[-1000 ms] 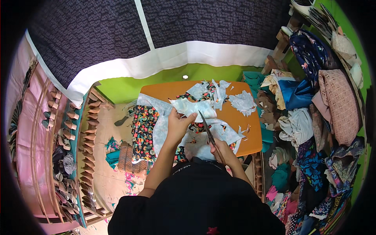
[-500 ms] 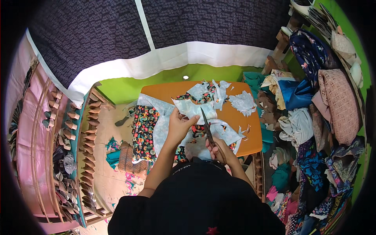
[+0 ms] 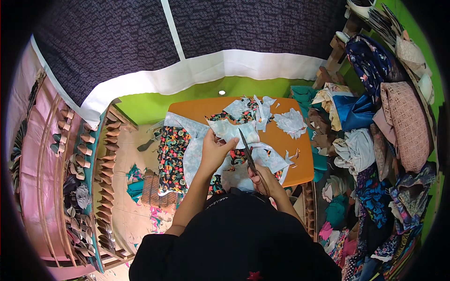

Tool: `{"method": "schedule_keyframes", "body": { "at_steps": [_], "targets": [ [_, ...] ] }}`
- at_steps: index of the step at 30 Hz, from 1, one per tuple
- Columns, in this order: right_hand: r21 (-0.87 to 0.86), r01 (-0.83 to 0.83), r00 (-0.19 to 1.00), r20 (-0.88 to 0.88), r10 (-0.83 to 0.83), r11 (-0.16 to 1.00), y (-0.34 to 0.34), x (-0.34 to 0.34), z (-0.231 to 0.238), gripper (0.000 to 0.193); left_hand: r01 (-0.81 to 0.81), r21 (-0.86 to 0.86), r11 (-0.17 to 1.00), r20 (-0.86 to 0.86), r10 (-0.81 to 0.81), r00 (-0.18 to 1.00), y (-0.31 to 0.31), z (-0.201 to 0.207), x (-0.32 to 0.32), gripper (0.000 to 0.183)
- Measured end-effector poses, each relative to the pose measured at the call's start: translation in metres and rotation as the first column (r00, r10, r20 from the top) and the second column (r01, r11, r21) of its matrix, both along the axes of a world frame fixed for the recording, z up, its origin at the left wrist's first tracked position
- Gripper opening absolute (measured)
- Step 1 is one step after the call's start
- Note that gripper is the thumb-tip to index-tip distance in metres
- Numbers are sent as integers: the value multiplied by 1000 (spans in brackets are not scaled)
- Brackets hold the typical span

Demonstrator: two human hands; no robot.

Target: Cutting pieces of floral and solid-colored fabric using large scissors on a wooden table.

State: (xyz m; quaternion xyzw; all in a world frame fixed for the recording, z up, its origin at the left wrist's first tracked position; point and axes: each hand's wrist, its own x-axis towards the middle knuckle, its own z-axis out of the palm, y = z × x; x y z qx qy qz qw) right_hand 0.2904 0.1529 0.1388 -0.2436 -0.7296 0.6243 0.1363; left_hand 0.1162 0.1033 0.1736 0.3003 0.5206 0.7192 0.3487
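This is a small sewing or tailoring workshop. An orange wooden table (image 3: pixel 286 154) in the middle is strewn with pale blue fabric offcuts (image 3: pixel 290 122). On the right, folded cloths in many colours (image 3: pixel 375 122) are piled high. Rows of brown shoe-shaped forms (image 3: pixel 89 150) fill racks on the left.

A pale blue fabric piece (image 3: pixel 232 131) with a ragged outline is held up over the near half of the orange worktop (image 3: pixel 286 140), pinched along its left edge. Dark scissors (image 3: pixel 248 157) slant up from the near edge, blades meeting the fabric's right side.
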Motion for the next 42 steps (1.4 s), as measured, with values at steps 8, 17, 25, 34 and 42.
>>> {"method": "schedule_keyframes", "body": {
  "at_steps": [8, 17, 25, 34, 42],
  "targets": [
    [4, -48, 999, -9, 48, 999, 4, 1, -7, 85, 4, 3, 1000, -35, -3, 999, 0, 2, -1, 38],
    [-106, -71, 997, 6, 72, 992, 6, -1, -11, 82, 6, -11, 1000, -61, -7, 998, -1, 4, -1, 38],
    [-166, -66, 995, -86, 53, 984, 5, -2, -18, 83, 5, -18, 1000, -89, -6, 996, 0, 2, -2, 39],
    [-105, -24, 1000, 14, 26, 994, 4, -2, -5, 86, 6, -31, 999, -71, -8, 997, -1, 4, -1, 40],
    [-14, -56, 998, -19, 56, 998, 6, 3, -14, 63, -4, -35, 999, -58, 2, 998, -2, 5, -2, 40]
  ]
}}
